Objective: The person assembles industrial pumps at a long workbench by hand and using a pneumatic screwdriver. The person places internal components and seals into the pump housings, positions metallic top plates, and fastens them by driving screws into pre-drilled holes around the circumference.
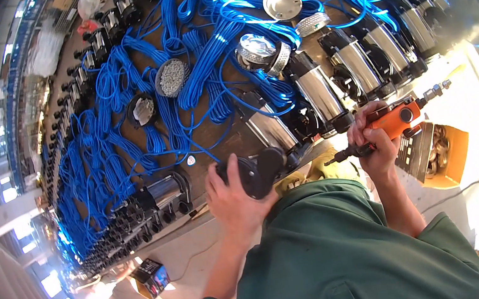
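My left hand (235, 204) is wrapped round a black pump end (255, 177) at the near edge of the bench; the rest of this piece is hidden from above. My right hand (377, 141) grips an orange air screwdriver (398, 119), held level beyond the edge. Its dark bit (341, 156) points left toward the pump end, some way apart from it. A metal fitting (434, 91) sticks out of the tool's right end. Just beyond my hands lies a silver and black pump (273, 127), with another silver pump (319, 94) to its right.
Bundles of blue cable (208, 78) cover much of the brown bench (237, 145). A bowl of small pale parts (172, 77) and round metal strainers (255, 50) sit among them. More pumps (157, 193) line the left edge. An orange-sided box (451, 158) holds metal parts at lower right.
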`<state>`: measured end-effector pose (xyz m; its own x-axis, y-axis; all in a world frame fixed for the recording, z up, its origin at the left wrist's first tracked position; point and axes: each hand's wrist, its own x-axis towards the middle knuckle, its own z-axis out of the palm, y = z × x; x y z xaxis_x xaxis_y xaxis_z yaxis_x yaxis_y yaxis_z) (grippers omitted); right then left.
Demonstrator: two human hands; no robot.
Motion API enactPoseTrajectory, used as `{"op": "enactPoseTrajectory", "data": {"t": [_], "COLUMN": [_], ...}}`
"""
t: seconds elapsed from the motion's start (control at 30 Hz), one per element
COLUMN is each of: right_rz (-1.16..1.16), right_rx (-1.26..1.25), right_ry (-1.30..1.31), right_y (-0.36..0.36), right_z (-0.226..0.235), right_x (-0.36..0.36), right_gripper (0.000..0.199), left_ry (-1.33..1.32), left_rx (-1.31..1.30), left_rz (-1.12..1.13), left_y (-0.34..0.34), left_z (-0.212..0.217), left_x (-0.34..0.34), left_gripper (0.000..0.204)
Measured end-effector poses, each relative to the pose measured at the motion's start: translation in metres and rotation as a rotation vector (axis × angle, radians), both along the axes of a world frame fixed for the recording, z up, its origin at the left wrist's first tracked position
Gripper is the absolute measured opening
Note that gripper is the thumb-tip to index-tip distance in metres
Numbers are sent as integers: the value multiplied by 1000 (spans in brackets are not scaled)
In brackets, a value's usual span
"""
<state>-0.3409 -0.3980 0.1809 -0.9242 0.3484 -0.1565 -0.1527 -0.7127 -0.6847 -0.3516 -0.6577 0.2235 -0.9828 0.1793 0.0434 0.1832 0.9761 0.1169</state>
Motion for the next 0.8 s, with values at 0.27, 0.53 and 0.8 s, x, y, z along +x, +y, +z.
{"op": "enactPoseTrajectory", "data": {"t": [0.27,0.53,0.8], "right_rz": [151,79,-56], "right_rx": [-16,-53,-51], "right_ry": [-75,-80,-196], "right_y": [-17,-32,-39], "right_z": [1,8,15], "right_x": [-18,8,45], "right_gripper": [34,34,33], "left_ry": [-90,-310,-339], "left_rx": [-71,35,94], "left_rz": [176,-40,-234], "left_y": [25,4,13], "left_z": [-4,16,4], "left_x": [42,24,10], "left_gripper": [96,99,87]}}
